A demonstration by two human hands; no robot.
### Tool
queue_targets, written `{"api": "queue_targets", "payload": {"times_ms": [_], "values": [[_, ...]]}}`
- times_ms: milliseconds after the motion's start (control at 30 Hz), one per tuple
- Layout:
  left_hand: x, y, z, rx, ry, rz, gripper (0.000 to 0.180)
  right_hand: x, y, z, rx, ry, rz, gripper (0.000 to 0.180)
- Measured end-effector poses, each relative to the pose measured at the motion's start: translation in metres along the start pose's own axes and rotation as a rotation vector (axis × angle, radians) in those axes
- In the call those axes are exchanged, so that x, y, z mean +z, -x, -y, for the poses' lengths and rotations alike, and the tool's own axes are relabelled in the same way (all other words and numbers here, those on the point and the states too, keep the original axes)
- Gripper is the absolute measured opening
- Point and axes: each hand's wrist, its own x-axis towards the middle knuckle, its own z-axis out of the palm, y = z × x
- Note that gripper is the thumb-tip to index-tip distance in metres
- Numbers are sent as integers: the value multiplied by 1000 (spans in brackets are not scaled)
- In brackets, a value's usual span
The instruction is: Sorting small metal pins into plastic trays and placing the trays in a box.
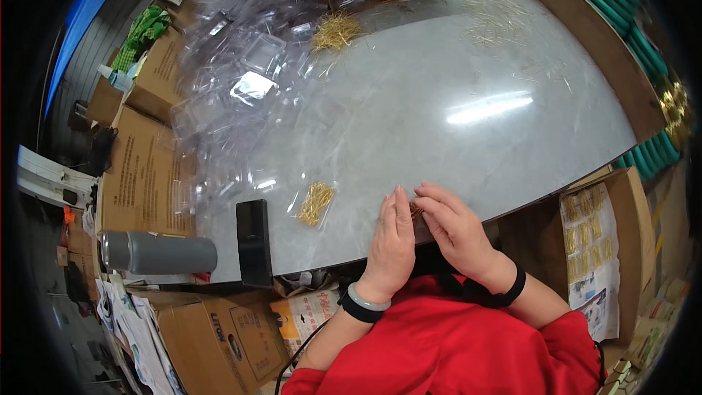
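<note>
- Left hand and right hand meet at the grey surface edge.
- Both grips pinch together on small gold pins between the fingertips.
- A clear bag of gold pins lies left of the grip.

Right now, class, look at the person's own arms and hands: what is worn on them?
Both arms have bright red sleeves. The left hand has a pale green bangle and a black band at the wrist. The right hand has a black wristband. The fingers are bare.
</note>
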Motion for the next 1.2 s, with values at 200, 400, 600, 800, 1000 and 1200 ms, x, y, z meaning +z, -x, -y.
{"api": "queue_targets", "payload": {"times_ms": [200, 400, 600, 800, 1000, 1200], "values": [[-5, -3, -2, -23, 84, -23, 66, 1, -7, -4, -302, 431, 23, 36], [-33, -5, -3, -85, 213, -29, 62, 1, -8, -8, -371, 496, 43, 32], [-99, 43, 40, -861, 567, -473, 21, 0, -8, -7, -329, 526, 102, 34], [-116, 22, 62, -1095, 671, -285, 32, -1, -7, -4, -287, 552, 136, 37], [-108, 21, 64, -1019, 775, -294, 23, 0, -8, -3, -301, 565, 124, 38], [-126, 64, 20, -1045, 1214, -123, 16, -2, -9, -3, -312, 563, 124, 37]]}}
